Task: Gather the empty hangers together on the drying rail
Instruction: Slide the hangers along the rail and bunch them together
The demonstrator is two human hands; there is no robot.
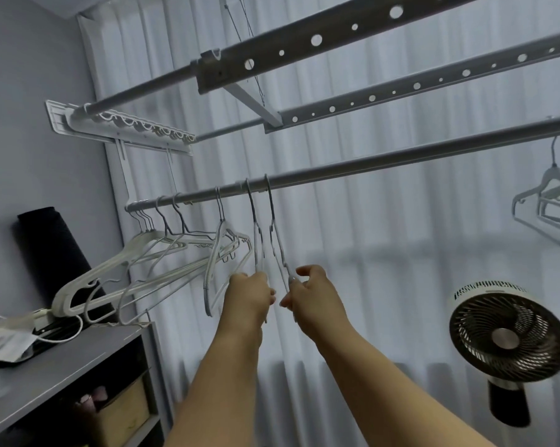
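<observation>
Head view: left hand (251, 293) grips 1 wire hanger (256, 240); right hand (310, 295) pinches the next hanger (277, 240). Both hang mid-rail (401, 158). Slide hooks together toward the cluster (162, 243) at the rail's left end, keeping hooks seated.

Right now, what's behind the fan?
Behind the fan: white pleated curtain, brighter above. Anything beyond the curtain is covered, and the fan hides the fabric directly behind it.

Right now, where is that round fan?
In the head view, the fan is at the lower right, in front of the white curtain, below the hangers at the rail's right end.
</observation>
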